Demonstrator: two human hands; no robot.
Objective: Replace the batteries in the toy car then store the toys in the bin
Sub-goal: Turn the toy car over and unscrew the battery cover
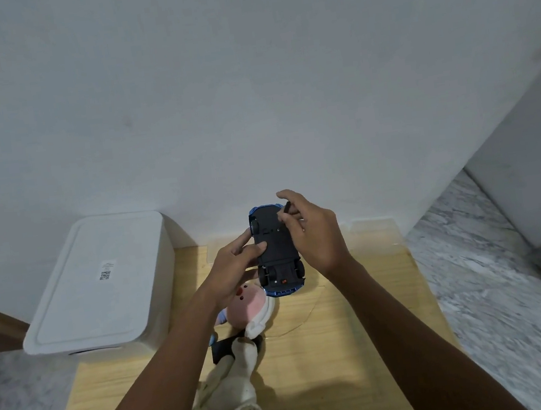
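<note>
Two bare hands hold a blue toy car (276, 248) upside down in the middle of the frame, its black plastic underside facing up. Left hand (235, 263) grips the car's left side, thumb laid across the underside and fingers curled behind it. Right hand (313, 233) sits at the car's upper right edge and pinches a thin dark tool (287, 208) between thumb and fingers; its tip is hidden, and what kind of tool it is cannot be made out. A small orange spot (284, 281) shows near the car's lower end.

At the left of the frame stands a white plastic storage bin with a closed lid (101, 283). A small white label with a square code (105, 271) sits on the lid; its print is too small to read.

Below the car, a cream plush doll with a pink face (243, 354) lies on the light wooden desk (348, 348), partly covered by the left forearm. Something dark and flat (222, 348) lies under the doll, mostly hidden. Grey marbled floor (512, 294) fills the lower right of the frame.
</note>
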